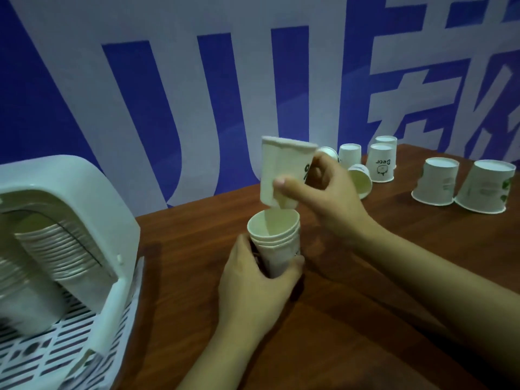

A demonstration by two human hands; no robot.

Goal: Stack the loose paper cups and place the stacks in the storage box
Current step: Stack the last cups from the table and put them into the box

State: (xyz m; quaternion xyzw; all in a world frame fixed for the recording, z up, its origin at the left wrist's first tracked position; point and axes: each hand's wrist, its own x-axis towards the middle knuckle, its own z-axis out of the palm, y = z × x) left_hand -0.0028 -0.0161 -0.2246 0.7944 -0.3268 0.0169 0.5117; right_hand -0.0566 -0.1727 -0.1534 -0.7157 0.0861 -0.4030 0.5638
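Observation:
My left hand grips a short stack of white paper cups standing mouth up on the brown table. Just above it my right hand pinches a single white paper cup, its narrow end right over the stack's mouth. Several loose cups stand upside down at the back right, among them a printed cup and two larger ones. One cup lies on its side behind my right hand. At the left, the white storage box holds a long stack of cups.
The box has a slotted white wall reaching to the table's left front. A blue and white printed wall stands close behind the table.

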